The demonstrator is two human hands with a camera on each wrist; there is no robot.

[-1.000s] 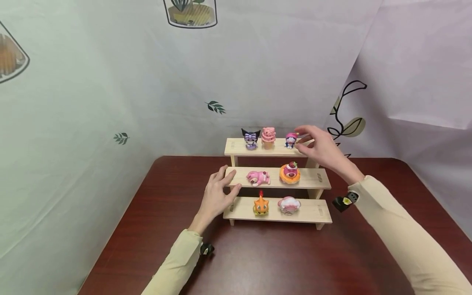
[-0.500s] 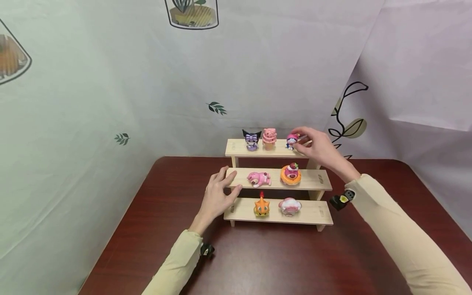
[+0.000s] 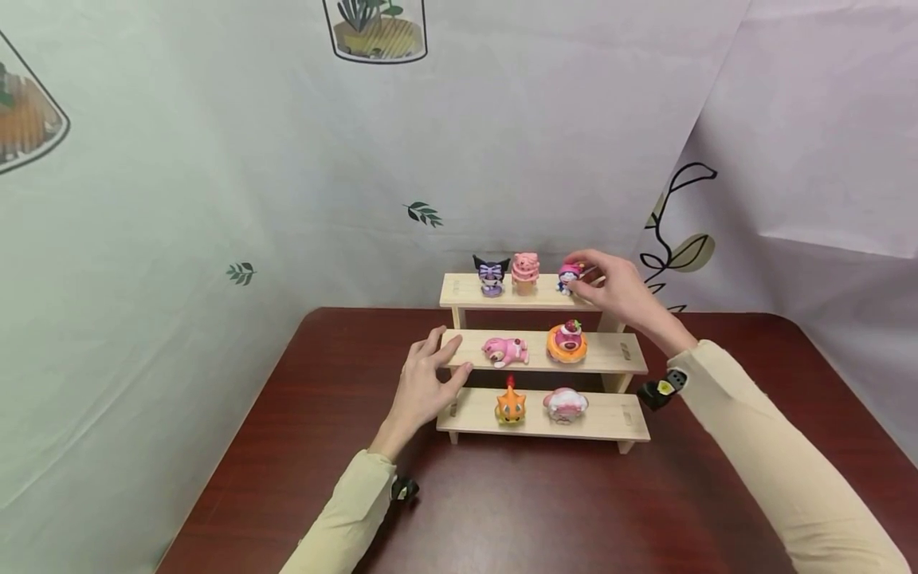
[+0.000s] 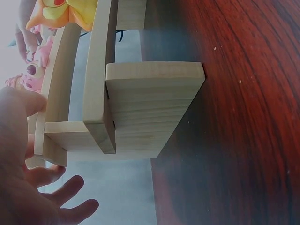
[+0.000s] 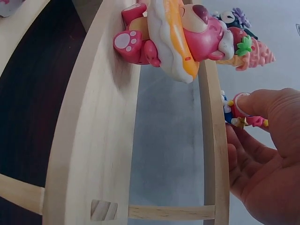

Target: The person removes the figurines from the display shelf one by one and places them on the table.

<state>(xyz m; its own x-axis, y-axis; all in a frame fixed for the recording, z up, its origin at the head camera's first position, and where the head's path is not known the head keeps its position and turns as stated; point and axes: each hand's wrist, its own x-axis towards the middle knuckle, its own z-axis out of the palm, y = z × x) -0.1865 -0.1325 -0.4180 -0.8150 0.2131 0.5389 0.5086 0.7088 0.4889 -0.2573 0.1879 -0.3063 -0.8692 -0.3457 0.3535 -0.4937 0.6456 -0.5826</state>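
Observation:
A three-tier wooden display stand [image 3: 606,353] stands on the table. At its top right, my right hand [image 3: 618,292] pinches a small figurine [image 3: 567,277] with a pink hat and a blue-and-white body between thumb and fingers; it is upright at the top shelf. My left hand [image 3: 421,381] holds the left end of the middle shelf, the thumb on the front edge and other fingers behind and past the end. Beside the pinched figurine are a pink ice-cream-cone figurine [image 3: 525,273] and a black-eared purple figurine [image 3: 491,276].
The middle shelf bears a lying pink bear figurine [image 3: 505,351] and a bear in an orange ring [image 3: 566,343]. Below stand an orange figurine [image 3: 510,408] and a pink-and-white one [image 3: 566,405]. A dark red table [image 3: 502,510] lies under the stand, a printed cloth [image 3: 323,183] behind.
My right hand has shifted slightly left and closed its fingers on the pink-hatted figurine. The left hand stays at the middle shelf's end. The head view has tilted slightly.

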